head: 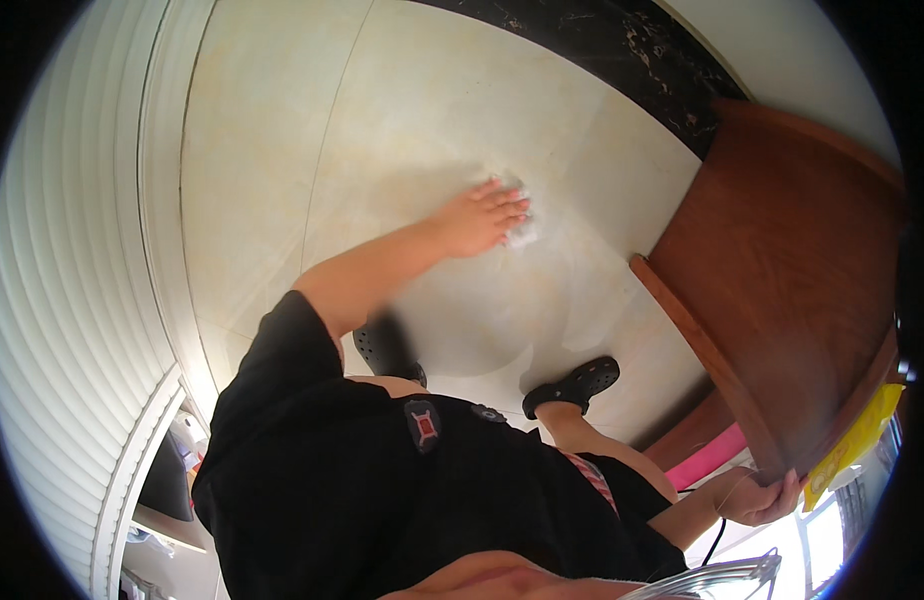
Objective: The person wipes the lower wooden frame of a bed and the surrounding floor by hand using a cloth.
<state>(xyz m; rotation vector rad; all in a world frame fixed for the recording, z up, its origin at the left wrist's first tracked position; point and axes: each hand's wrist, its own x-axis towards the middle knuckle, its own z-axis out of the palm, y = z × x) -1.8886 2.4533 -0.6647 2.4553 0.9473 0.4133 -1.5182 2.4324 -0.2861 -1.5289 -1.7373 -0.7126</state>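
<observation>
My left hand [486, 217] lies palm down on a crumpled white tissue or cloth [523, 234], pressing it on the pale floor tiles [402, 97]. The fingers point right, and part of the white piece shows beyond the fingertips. My right hand [766, 499] is low at the right, its fingers curled on the near edge of a reddish-brown wooden piece of furniture [792, 285]. Just beside that hand is a yellow packet or bag [852, 450].
Black clogs [582, 384] are on my feet on the floor. A dark marble strip [642, 52] runs along the wall at the top. White ribbed panelling [79, 262] stands at the left, with an opening onto shelves below. A pink item [706, 457] and a black cable [715, 541] are near my right arm.
</observation>
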